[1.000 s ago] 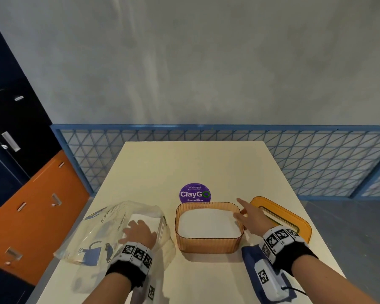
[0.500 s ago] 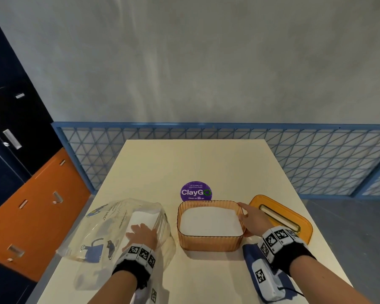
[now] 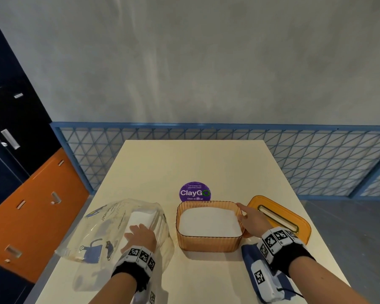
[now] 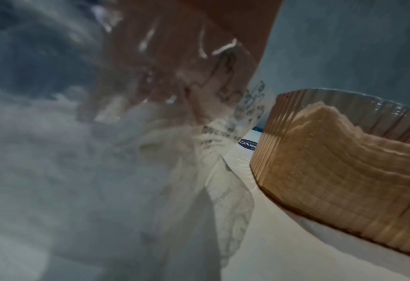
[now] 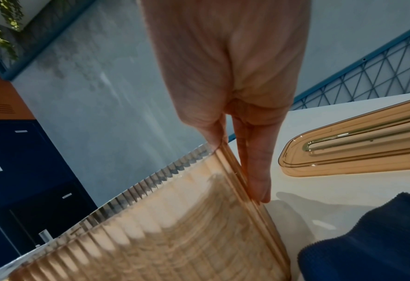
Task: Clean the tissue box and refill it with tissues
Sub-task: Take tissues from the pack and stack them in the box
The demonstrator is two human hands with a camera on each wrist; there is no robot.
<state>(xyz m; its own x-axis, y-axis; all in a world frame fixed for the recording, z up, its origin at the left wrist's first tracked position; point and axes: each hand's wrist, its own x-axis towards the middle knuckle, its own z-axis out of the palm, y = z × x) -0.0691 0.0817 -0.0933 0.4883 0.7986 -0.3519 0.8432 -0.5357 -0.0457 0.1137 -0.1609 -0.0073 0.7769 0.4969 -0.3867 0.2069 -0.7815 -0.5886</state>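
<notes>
Tissue box (image 3: pixel 208 244) between hands: right hand (image 3: pixel 251 221) pinching its rim, left hand (image 3: pixel 140 236) flat on tissue bag (image 3: pixel 92 233).

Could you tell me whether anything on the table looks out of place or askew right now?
Nothing looks spilled or damaged. The lid lies off the tissue box, on the table to its right, though the box already holds tissues. The plastic tissue pack lies crumpled under the left hand.

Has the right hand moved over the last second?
Yes. The right hand dropped from hovering over the tissue box corner, toward the lid, to gripping the box's right wall, thumb inside the rim.
</notes>
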